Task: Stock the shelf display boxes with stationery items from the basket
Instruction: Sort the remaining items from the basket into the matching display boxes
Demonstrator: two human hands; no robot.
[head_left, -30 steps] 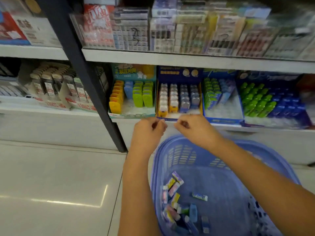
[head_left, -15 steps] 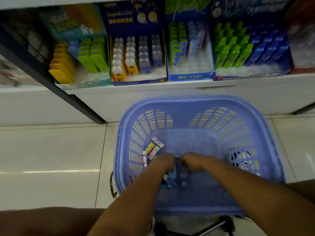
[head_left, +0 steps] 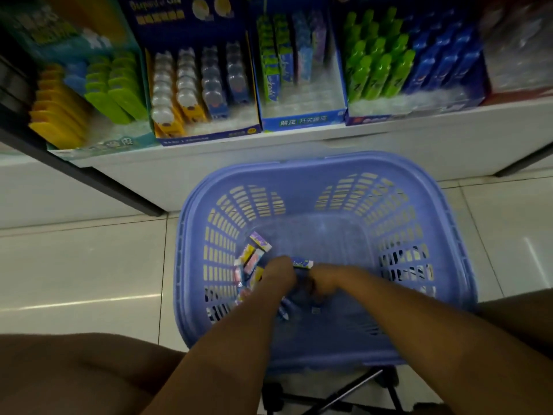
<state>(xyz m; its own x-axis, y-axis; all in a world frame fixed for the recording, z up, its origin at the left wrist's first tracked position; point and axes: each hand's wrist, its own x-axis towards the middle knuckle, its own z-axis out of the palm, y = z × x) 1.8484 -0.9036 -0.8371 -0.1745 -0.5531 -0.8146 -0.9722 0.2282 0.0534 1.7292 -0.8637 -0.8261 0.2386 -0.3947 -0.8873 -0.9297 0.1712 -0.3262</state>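
The left hand [head_left: 279, 272] and right hand [head_left: 324, 281] dig for erasers [head_left: 253, 259] in the basket [head_left: 299, 164], mid frame; I cannot tell what the fingers hold; next, lift some to the top-middle box [head_left: 302, 121].

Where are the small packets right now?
Head view: the small packets lie on the floor of the purple basket, near its left wall, right beside the left hand.

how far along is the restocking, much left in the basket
Looks done: the display boxes hold rows of stock, though the middle blue box has bare front space. In hand: left hand and right hand are down in the basket among the small packs; any grip is unclear. Left: that cluster of packs has yet to reach the shelf.
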